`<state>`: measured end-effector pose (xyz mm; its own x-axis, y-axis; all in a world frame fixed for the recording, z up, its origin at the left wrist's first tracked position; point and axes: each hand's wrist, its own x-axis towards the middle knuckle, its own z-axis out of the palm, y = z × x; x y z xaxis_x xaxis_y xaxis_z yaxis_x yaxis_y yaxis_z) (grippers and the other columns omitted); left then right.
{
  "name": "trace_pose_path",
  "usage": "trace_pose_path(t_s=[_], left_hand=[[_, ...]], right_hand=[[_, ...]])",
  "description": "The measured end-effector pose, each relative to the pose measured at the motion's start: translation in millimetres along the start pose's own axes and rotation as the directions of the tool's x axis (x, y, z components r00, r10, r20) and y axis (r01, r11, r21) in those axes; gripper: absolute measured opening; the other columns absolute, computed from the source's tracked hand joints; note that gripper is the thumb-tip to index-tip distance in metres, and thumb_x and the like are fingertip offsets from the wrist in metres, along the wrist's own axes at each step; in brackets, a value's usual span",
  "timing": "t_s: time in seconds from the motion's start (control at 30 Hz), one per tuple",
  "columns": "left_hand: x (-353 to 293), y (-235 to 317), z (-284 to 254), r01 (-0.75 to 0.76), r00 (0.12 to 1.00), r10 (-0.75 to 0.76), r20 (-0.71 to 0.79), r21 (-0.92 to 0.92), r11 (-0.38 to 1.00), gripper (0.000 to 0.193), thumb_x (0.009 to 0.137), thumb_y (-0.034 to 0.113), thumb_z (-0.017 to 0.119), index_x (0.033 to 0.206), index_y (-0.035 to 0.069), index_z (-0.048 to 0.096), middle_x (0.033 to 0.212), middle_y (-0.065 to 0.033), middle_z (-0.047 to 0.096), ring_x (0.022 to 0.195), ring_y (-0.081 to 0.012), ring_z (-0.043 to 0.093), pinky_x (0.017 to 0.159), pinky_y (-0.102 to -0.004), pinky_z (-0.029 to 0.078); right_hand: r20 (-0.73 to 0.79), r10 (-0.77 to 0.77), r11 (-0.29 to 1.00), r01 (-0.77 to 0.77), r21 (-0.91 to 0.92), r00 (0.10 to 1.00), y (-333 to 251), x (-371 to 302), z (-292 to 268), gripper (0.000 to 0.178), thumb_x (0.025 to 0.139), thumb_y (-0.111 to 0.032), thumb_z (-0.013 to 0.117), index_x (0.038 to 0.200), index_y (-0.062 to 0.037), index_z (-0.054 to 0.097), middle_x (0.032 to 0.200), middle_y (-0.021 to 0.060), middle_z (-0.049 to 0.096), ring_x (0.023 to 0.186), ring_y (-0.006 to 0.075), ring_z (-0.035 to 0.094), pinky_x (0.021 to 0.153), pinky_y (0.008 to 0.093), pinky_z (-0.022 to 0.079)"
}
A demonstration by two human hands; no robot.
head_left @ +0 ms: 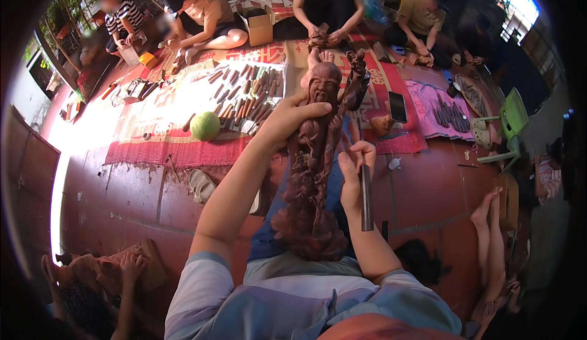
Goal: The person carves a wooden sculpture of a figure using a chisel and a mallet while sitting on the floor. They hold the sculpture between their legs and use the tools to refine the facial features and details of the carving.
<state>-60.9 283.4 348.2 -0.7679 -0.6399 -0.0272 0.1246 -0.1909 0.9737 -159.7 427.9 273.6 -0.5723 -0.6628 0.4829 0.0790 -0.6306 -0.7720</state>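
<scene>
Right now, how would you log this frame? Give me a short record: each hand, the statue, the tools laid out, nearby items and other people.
Left hand: gripping the carved statue near its head
Right hand: holding a slender dark tool; its working tip is hard to make out
Statue: reddish-brown, bald bearded figure, upright at the lap
Tools ahead, left: rows of wood-handled tools
Tools ahead, right: slim dark tools on a pink cloth
Nearby: round green fruit, smartphone
Others: seated person in black, more people either side
</scene>
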Motion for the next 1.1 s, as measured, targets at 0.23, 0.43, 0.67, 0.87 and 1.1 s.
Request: trace_pose_path(t_s=[0.23,0.43,0.67,0.87,1.1], left_hand=[[14,2,23,0.048,0.996,-0.046,-0.079,0.034,0.998,0.033,0.076,0.017,0.073,0.100,-0.003,0.063,0.084,-0.0072,0.066,0.070,-0.0114,0.062,0.065,-0.0247,0.050],[21,-9,9,0.111,0.994,-0.109,0.032,-0.078,0.991,0.038,0.079,0.012,0.065,0.113,-0.002,0.055,0.098,-0.0097,0.063,0.080,-0.0135,0.062,0.070,-0.0252,0.051],[26,-34,-28,0.117,0.963,0.014,0.268,-0.464,0.878,0.045,0.083,0.013,0.044,0.125,-0.003,0.045,0.116,-0.0139,0.058,0.097,-0.0223,0.059,0.089,-0.0346,0.047],[22,-28,-21,0.145,0.987,-0.089,0.135,-0.487,0.861,0.042,0.087,0.024,0.040,0.119,-0.002,0.050,0.113,-0.0128,0.059,0.097,-0.0230,0.059,0.088,-0.0348,0.047],[21,-32,-25,0.138,0.990,-0.129,0.052,-0.472,0.871,0.044,0.088,0.030,0.039,0.117,-0.001,0.050,0.113,-0.0135,0.059,0.099,-0.0243,0.058,0.090,-0.0367,0.045]], right_hand=[[-0.086,0.004,0.973,-0.023,-0.228,0.996,15,6,5,0.036,0.080,-0.016,0.070,0.099,-0.0081,0.041,0.092,0.0007,0.039,0.080,0.0076,0.039,0.074,0.0214,0.036],[-0.034,0.036,0.971,-0.043,-0.234,0.999,29,6,-9,0.037,0.077,-0.020,0.071,0.095,-0.0084,0.042,0.093,0.0016,0.040,0.089,0.0118,0.039,0.084,0.0248,0.034],[-0.009,0.061,0.965,-0.061,-0.255,0.998,31,8,-9,0.038,0.074,-0.023,0.073,0.094,-0.0079,0.043,0.092,0.0019,0.041,0.089,0.0127,0.040,0.084,0.0254,0.034],[-0.020,0.090,0.959,-0.092,-0.268,0.996,29,9,-7,0.038,0.073,-0.021,0.074,0.093,-0.0081,0.044,0.091,0.0012,0.041,0.087,0.0121,0.040,0.083,0.0245,0.034],[-0.015,0.125,0.960,-0.125,-0.249,0.992,32,7,-3,0.038,0.073,-0.020,0.074,0.092,-0.0086,0.043,0.088,-0.0001,0.039,0.081,0.0096,0.038,0.076,0.0233,0.035]])
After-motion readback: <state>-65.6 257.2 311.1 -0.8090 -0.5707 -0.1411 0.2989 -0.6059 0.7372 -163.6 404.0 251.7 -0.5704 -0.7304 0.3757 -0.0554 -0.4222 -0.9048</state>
